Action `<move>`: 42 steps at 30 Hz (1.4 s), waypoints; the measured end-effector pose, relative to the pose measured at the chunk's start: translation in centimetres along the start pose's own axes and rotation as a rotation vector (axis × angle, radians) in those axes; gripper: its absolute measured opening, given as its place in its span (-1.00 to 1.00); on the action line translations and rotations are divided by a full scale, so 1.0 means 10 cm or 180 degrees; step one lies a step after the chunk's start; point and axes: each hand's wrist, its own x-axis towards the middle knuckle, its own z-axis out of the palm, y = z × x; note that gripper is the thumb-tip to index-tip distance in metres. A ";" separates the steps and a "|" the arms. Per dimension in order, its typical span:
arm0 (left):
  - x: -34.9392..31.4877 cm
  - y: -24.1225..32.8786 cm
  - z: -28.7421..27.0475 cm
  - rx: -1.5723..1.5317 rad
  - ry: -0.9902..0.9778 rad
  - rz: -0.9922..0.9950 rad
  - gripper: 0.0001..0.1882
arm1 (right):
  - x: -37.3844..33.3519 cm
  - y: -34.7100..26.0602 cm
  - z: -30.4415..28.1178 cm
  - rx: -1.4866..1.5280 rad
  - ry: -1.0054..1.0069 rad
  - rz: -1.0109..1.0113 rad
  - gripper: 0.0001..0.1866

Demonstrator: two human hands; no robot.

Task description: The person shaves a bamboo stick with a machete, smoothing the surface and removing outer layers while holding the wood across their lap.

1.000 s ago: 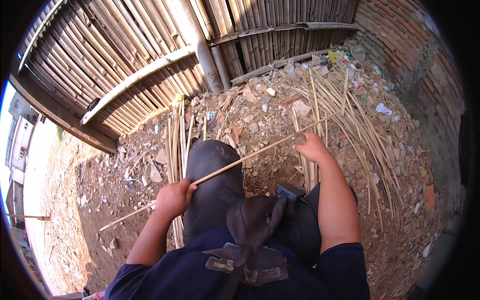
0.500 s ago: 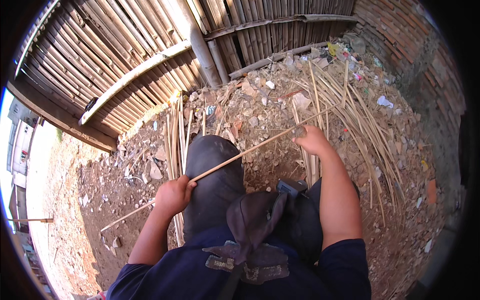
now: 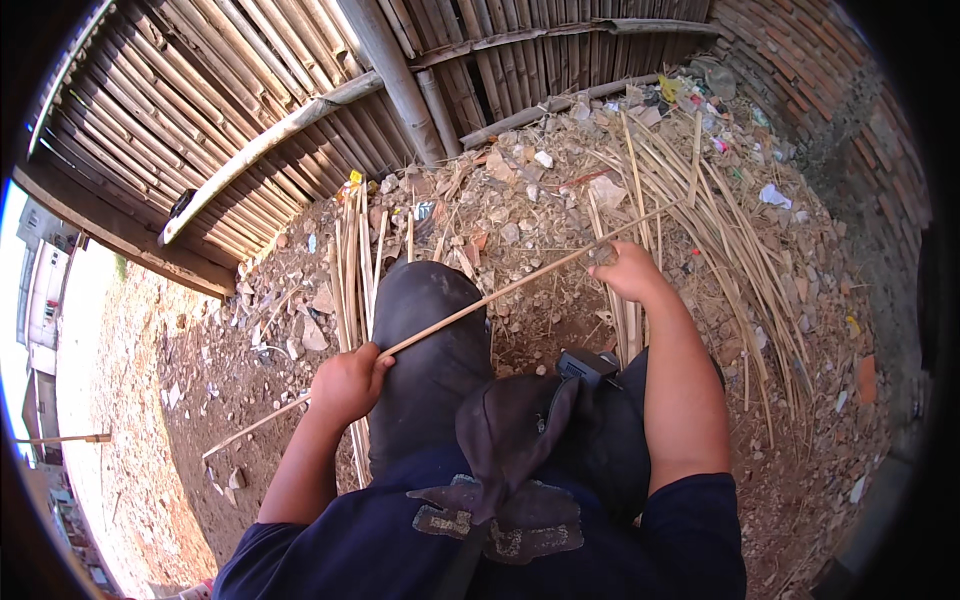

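The right forearm [image 3: 684, 385] reaches well forward; the left forearm [image 3: 300, 465] slants inward beside the dark-trousered knee [image 3: 425, 295]. A long thin stick [image 3: 490, 301] lies diagonally across that knee, between the hands and beyond both. The left hand [image 3: 345, 383] grasps it; the right hand [image 3: 630, 272] curls beside it, its grip unclear.
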 end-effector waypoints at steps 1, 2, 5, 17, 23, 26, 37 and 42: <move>0.00 0.00 0.00 -0.0001 0.0000 -0.0007 -0.62 | -0.02 -0.03 -0.02 0.0033 -0.0030 0.0004 -0.44; 0.00 0.00 0.00 -0.0003 -0.0001 -0.0013 -0.62 | -0.01 -0.01 -0.01 0.0032 -0.0030 0.0007 -0.44; 0.00 0.00 0.01 0.0003 0.0024 0.0014 -0.62 | 0.01 0.03 0.01 0.0094 -0.0063 -0.0031 -0.45; 0.01 -0.01 0.00 -0.0116 -0.0007 -0.0037 -0.68 | -0.01 -0.04 -0.03 -0.0083 -0.0118 0.0031 -0.43; 0.03 0.01 -0.01 -0.0172 -0.0033 -0.0028 -0.68 | -0.12 -0.14 -0.14 0.0061 -0.0174 0.0099 -0.47; 0.05 0.00 0.01 -0.0227 0.0004 0.0049 -0.69 | -0.09 -0.04 -0.07 0.0044 0.0048 -0.0107 -0.49; 0.02 -0.06 0.11 -0.0183 0.0260 0.0179 -0.67 | -0.17 -0.10 -0.03 0.0429 -0.0314 0.0168 -0.51; 0.01 -0.10 0.14 -0.0255 0.0218 0.0112 -0.67 | -0.32 -0.28 -0.04 -0.0455 0.0098 -0.0343 -0.51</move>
